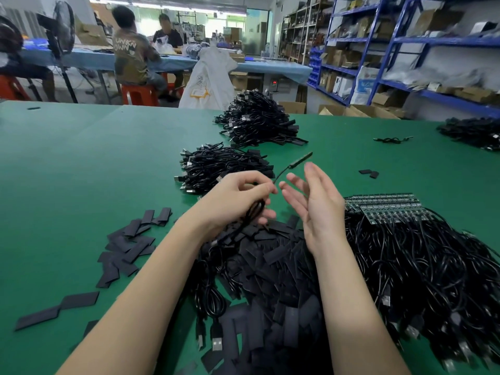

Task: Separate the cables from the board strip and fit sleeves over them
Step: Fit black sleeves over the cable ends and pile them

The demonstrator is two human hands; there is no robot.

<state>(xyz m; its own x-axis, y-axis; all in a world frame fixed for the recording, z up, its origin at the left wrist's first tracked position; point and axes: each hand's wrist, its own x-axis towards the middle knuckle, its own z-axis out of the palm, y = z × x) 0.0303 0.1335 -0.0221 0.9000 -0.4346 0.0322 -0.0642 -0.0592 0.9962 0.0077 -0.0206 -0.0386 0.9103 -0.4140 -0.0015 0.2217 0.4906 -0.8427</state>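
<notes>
Nearest the camera, a heap of loose black sleeves [273, 269] covers the green table [81, 163] beneath both forearms, with stray pieces spread to the left. To the right lies a mass of unseparated cables [422, 261], still attached to the board strip [387, 207] at its far edge.

The left hand [238, 201] is raised above the sleeve heap, fingers curled, pinching one separated cable [254, 212] between thumb and forefinger. The cable's slack loops down behind the palm. Its sleeved end [303, 159] projects up and to the right, away from the person, its long axis diagonal.

The right hand [316, 204] is just beside the left, palm turned inward, fingers straight and spread, holding nothing. Its fingertips lie close to the pinch point, apart from the cable.

Judgement: the right hand is nearer both the sleeved end and the board strip.

Beyond the hands, two piles of finished cables [224, 169] rest further out on the table
</notes>
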